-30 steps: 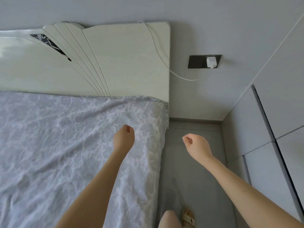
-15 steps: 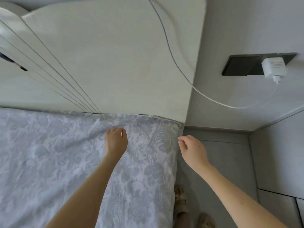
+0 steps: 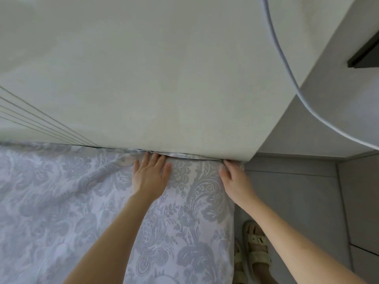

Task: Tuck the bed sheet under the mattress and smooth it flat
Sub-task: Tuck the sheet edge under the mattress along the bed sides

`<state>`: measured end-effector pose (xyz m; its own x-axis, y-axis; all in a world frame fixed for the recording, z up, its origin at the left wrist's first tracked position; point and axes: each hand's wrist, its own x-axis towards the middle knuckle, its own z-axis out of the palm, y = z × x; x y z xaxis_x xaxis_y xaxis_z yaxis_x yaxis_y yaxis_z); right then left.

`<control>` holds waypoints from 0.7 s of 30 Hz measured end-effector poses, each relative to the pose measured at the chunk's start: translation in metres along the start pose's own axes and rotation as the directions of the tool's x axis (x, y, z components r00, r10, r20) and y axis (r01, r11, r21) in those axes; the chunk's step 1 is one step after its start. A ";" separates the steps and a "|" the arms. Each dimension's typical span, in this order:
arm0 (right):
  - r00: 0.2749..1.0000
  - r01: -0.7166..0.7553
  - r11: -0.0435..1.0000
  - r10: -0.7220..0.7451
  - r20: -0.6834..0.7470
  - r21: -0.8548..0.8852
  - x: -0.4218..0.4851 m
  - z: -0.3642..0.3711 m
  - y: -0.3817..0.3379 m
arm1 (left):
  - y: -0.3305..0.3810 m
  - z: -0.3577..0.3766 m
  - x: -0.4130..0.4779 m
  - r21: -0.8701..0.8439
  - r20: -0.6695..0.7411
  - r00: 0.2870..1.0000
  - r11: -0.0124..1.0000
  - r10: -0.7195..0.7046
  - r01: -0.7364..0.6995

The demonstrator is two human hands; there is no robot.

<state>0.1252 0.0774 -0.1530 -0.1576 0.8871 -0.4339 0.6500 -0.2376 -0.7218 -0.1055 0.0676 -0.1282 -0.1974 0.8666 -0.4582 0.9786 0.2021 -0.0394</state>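
Sandals: my sandals [image 3: 255,244] stand on the floor [image 3: 287,191] just beside the bed's side, so I can lean over its head corner.
Sheet: the patterned sheet [image 3: 61,201] covers the mattress top up to the head end. Creases run across it on my left, while the cloth between my hands looks flatter.
Mattress: hidden beneath the sheet, I judge.
Left hand: my left hand [image 3: 150,177] lies palm down on the sheet. Its fingers [image 3: 156,160] are straight and a little spread, with the tips at the head edge, placed to push cloth down there, I think.
Right hand: my right hand [image 3: 235,181] sits on the corner, thumb on top and fingers bent over the edge. I cannot tell whether they pinch cloth. Holding the corner likely keeps the sheet taut.
Gap: the slit [image 3: 184,156] between bed and headboard [image 3: 143,78] shows a pale fold of sheet, so the tuck looks unfinished.
Containers: none in view; that slit is the only thing taking anything in.
Beyond: a cable [image 3: 275,37] hangs past the headboard, near a dark wall plate [image 3: 367,54].
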 end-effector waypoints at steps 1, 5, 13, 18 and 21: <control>0.995 -0.100 0.984 0.097 0.029 0.150 0.003 0.001 0.000 | 0.003 0.001 0.001 -0.001 -0.014 1.000 1.000 -0.008 0.008; 0.941 -0.323 0.750 0.322 0.109 0.577 0.010 0.009 0.006 | 0.003 0.004 -0.008 -0.057 -0.165 0.982 0.993 0.094 -0.104; 0.896 -0.283 0.813 0.413 -0.161 0.510 -0.039 0.035 0.004 | 0.015 0.014 -0.013 -0.204 -0.300 0.915 0.919 0.268 -0.336; 0.913 -0.364 0.563 0.373 0.165 0.742 -0.022 0.038 0.019 | 0.019 0.015 -0.011 -0.240 -0.298 0.924 0.918 0.239 -0.315; 0.896 -0.374 0.539 0.420 0.145 0.755 -0.020 0.029 0.026 | 0.020 0.016 -0.012 -0.238 -0.313 0.922 0.920 0.230 -0.311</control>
<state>0.1233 0.0421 -0.1787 0.0238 0.6380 -0.7697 -0.1516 -0.7587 -0.6335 -0.0831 0.0538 -0.1376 0.0252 0.9878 -0.1537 0.9480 0.0252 0.3171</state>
